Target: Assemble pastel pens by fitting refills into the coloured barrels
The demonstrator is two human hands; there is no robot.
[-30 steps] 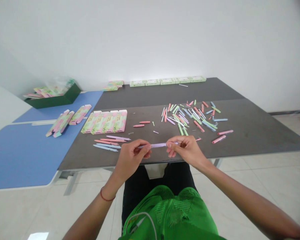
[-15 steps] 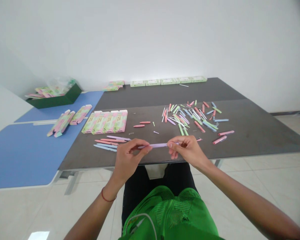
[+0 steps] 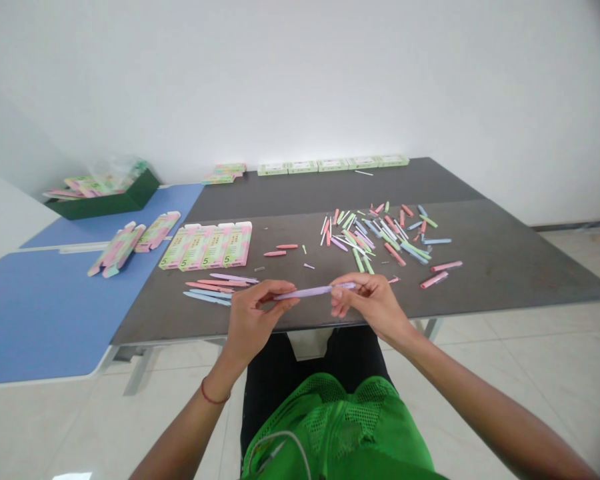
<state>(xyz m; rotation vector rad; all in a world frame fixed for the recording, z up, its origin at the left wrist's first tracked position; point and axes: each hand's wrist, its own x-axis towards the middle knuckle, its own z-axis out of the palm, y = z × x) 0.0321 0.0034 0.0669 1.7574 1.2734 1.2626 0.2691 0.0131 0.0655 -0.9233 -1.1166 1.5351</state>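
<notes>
A lilac pen [image 3: 314,291] lies level between my hands, just above the table's near edge. My left hand [image 3: 260,308] pinches its left end between thumb and fingers. At the other end my right hand [image 3: 364,297] has thumb and fingers closed around the pen, and the lilac tip shows past them. Left of my left hand lies a row of pens, among them a red pen [image 3: 220,283] and a blue pen [image 3: 210,297]. Beyond my hands are two red pen barrels [image 3: 281,251] and a small lilac part [image 3: 309,266].
A pile of pastel pen parts and white refills [image 3: 375,233] spreads over the table's right half. Printed cartons [image 3: 205,247] stand in a row at left. More boxes [image 3: 333,165] line the back edge. A dark green bin [image 3: 105,203] and flattened cartons [image 3: 117,250] sit on the blue table.
The lilac pen has tilted slightly, its right end a little higher, and more of that end shows at my right hand. Both hands keep their hold; the whole view has shifted slightly.
</notes>
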